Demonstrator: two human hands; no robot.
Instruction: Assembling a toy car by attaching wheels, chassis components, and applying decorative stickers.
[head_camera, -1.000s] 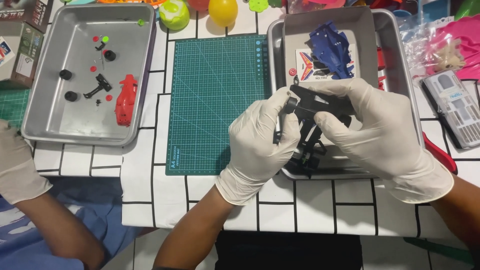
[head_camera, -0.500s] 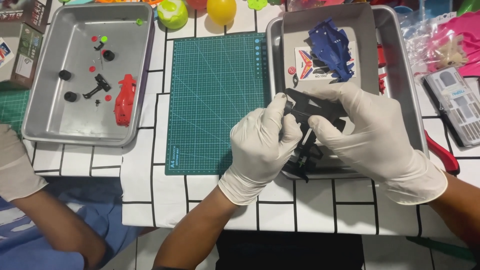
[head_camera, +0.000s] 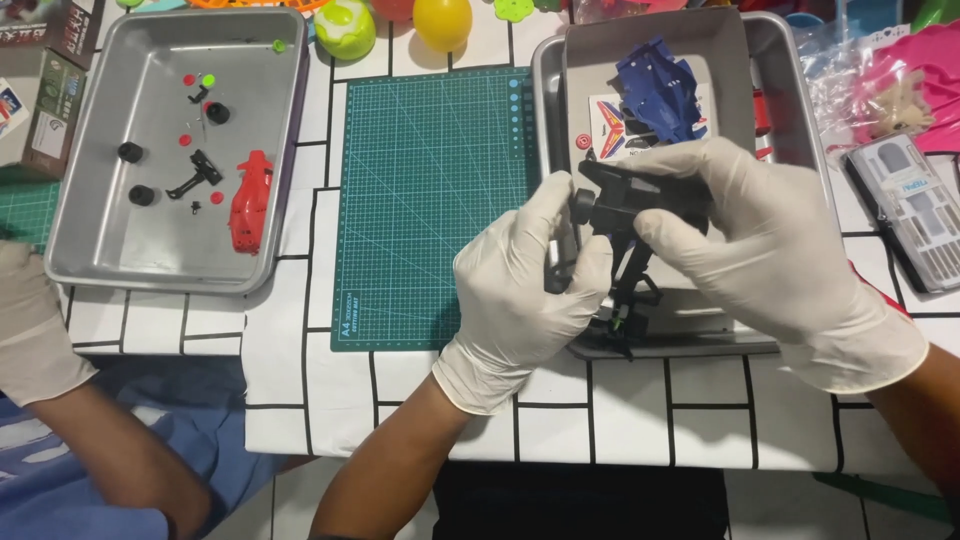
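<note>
At the far left a co-worker's gloved hand (head_camera: 30, 325) rests on the table edge beside a metal tray (head_camera: 75, 250) that holds a red toy car body (head_camera: 250, 200), small black wheels (head_camera: 130, 152) and a black bracket (head_camera: 197, 175); next comes the green cutting mat (head_camera: 430, 190). The person's gloved left hand (head_camera: 520, 290) is closed around the lower left side of a black toy car chassis (head_camera: 628, 215), held just above the near rim of the right tray (head_camera: 790, 110). The gloved right hand (head_camera: 770, 245) pinches the chassis's upper right part, with a blue car body shell (head_camera: 660, 90) lying in that tray behind it.
</note>
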